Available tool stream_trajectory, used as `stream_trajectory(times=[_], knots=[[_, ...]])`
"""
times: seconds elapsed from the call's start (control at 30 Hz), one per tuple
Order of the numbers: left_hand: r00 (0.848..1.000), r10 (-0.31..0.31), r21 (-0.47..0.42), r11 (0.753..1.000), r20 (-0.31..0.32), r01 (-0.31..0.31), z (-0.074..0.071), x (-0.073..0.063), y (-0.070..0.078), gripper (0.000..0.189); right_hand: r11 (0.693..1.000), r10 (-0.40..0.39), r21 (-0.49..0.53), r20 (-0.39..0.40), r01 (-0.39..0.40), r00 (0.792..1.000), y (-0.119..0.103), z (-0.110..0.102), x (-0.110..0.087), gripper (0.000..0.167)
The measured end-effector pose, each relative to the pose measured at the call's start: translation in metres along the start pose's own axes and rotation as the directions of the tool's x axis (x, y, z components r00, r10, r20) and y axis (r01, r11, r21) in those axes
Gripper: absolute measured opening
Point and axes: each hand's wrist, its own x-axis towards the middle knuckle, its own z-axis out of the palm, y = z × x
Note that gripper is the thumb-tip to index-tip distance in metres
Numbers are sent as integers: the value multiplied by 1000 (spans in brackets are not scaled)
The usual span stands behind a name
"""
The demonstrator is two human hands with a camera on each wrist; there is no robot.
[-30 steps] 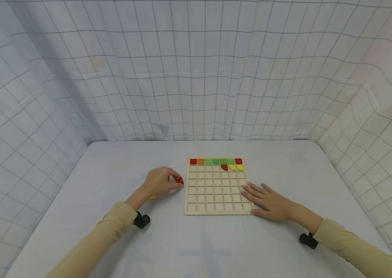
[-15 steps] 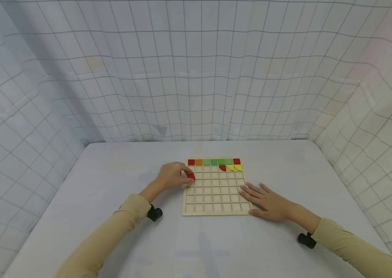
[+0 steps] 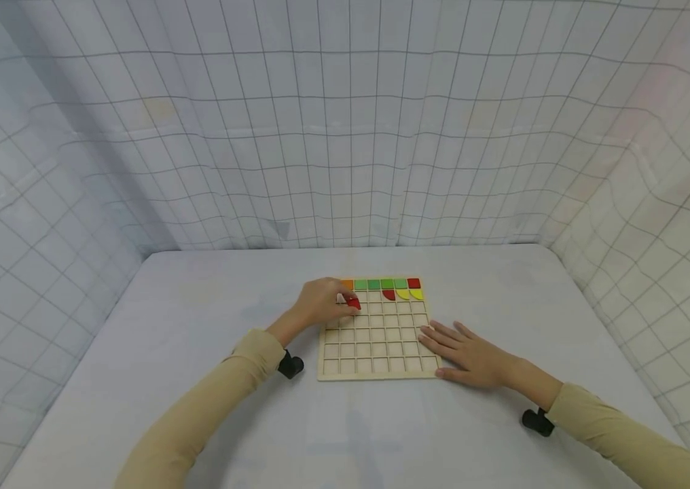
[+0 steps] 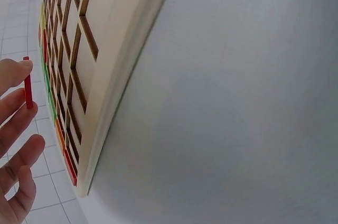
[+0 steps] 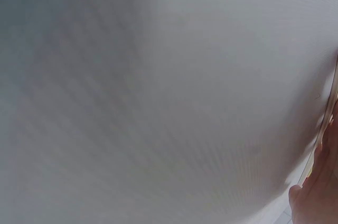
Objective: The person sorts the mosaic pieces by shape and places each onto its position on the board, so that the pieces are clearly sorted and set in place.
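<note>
A pale wooden grid board (image 3: 371, 375) lies on the white table. My left hand (image 3: 318, 303) pinches a thin red tile (image 3: 354, 303) between thumb and fingertips, above the board's upper left cells. In the left wrist view the red tile (image 4: 28, 84) is seen edge-on, apart from the board, with the other fingers loosely bent. Resting flat with straight fingers, my right hand (image 3: 473, 356) touches the board's lower right edge. Coloured square tiles fill the visible part of the top row, including a green tile (image 3: 387, 284). Below them sit a dark red quarter-round tile (image 3: 388, 295) and two yellow ones (image 3: 416, 294).
White cloth walls (image 3: 345, 136) with a dark grid enclose the table (image 3: 210, 292) at the back and sides. A black wrist camera (image 3: 291, 365) hangs under the left wrist and another black camera (image 3: 538, 422) under the right.
My left hand has carried the red tile rightward and slightly away, from beside the board to over its upper left part. The right hand stays in place on the board's edge.
</note>
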Motion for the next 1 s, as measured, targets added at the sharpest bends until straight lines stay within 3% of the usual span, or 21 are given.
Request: stream_trajectory(times=[0.33, 1.0], knots=[[1000, 0, 64, 998, 27, -2, 6, 24, 8, 25, 1000, -3, 18, -2, 3, 1000, -2, -3, -1, 69], [1000, 14, 69, 998, 27, -16, 23, 46, 12, 21, 1000, -9, 10, 4, 8, 1000, 2, 0, 1, 69]])
